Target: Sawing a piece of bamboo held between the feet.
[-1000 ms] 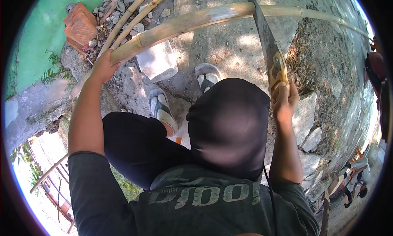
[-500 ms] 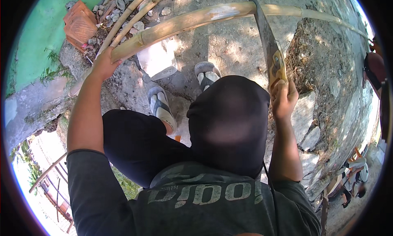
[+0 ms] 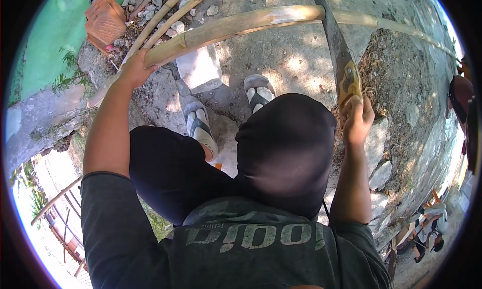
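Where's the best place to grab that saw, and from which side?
Probably its yellowish handle, coming from the lower side of the picture, as the right hand does: the handle points back that way, while the long metal blade reaches away across the bamboo pole.

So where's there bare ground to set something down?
The main bare patch of ground lies between the bamboo pole, right sandal and saw. It is crowded at upper left, with rubble, terracotta pieces and two thinner poles, and beside the right hand, with broken slabs.

Saw (image 3: 339,45) crosses bamboo pole (image 3: 241,24), right of slab (image 3: 201,68).
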The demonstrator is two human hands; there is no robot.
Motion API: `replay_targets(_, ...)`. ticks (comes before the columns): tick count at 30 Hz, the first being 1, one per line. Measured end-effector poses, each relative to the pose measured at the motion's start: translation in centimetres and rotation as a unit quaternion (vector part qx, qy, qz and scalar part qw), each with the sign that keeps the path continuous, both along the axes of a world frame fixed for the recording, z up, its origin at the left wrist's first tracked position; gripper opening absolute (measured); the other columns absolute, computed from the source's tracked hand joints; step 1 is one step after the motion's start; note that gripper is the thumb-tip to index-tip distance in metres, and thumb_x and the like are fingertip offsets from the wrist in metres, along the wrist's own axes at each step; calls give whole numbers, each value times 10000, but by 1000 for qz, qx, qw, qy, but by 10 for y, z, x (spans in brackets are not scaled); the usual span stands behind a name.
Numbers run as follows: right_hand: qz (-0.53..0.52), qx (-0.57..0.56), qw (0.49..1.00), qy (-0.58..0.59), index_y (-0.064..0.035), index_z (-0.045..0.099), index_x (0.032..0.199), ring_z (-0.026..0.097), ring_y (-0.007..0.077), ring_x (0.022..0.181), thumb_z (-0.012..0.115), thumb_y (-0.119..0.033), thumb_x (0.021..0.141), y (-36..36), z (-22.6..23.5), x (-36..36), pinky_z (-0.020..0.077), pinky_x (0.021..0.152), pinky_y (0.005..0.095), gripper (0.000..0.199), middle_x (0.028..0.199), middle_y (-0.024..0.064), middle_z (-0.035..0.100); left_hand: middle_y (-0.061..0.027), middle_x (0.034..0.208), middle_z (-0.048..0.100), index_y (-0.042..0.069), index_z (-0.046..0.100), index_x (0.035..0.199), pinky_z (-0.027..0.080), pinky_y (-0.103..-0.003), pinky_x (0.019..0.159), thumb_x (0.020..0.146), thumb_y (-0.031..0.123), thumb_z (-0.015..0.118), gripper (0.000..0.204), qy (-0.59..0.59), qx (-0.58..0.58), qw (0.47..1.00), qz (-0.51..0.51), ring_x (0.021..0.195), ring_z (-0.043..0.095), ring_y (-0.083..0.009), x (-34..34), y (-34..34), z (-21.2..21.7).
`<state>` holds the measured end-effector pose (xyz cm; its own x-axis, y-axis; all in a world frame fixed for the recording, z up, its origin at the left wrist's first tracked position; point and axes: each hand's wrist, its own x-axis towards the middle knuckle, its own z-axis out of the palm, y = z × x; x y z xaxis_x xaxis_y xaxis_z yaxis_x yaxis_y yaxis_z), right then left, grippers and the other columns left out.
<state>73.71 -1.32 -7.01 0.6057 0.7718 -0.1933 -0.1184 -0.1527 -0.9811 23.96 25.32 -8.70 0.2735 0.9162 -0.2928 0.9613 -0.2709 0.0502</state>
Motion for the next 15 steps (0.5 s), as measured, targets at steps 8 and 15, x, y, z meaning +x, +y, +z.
replay_targets(8, 27, -72, 987, -138, -27, 570, 814, 401, 41, 571, 541, -176, 968, 78, 0, 26, 314, 501, 243, 216, 638, -39, 471, -203, 1211, 639, 62, 497, 1344, 470, -429, 974, 829, 274, 756, 615, -12, -12, 1000, 10, 1137, 609, -371, 5, -1, -1)
replay_targets(15, -74, -6, 997, -28, -56, 507, 836, 322, 18, 496, 489, -135, 979, -47, -5, 11, 235, 425, 210, 165, 606, -50, 405, -223, 1233, 616, 4, 485, 1341, 448, -428, 996, 828, 268, 760, 639, -36, -3, 999, -4, 1165, 587, -374, -10, 6, -8)
